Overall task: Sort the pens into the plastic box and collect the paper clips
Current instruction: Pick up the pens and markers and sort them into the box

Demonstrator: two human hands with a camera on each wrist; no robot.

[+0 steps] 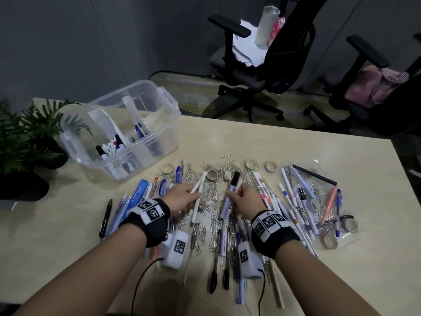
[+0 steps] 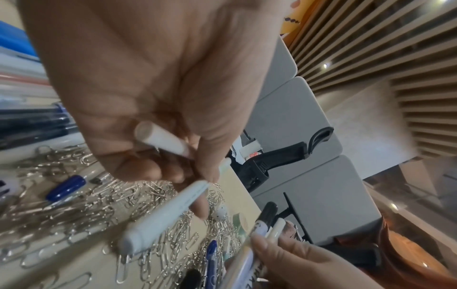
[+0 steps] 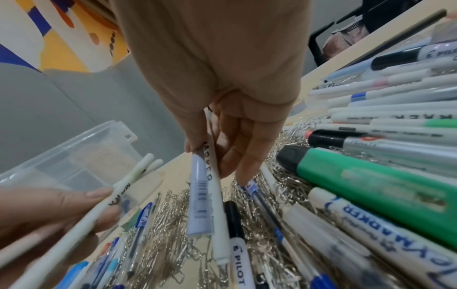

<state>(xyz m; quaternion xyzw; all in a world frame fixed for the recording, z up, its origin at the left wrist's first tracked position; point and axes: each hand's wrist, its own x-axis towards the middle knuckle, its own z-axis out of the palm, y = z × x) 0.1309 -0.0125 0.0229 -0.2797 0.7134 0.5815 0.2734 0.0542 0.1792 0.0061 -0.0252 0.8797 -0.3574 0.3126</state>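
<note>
The left hand (image 1: 182,197) is gripping two white pens (image 1: 198,195), the right hand (image 1: 245,197) two markers (image 1: 230,197), all pointing away from the person. The box (image 1: 123,131) is sitting up-left (nearer the left hand); clips (image 1: 211,210) are lying scattered beneath both.

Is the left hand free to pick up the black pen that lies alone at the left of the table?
Probably not yet: the left hand already grips two white pens. Nothing covers the black pen.
</note>
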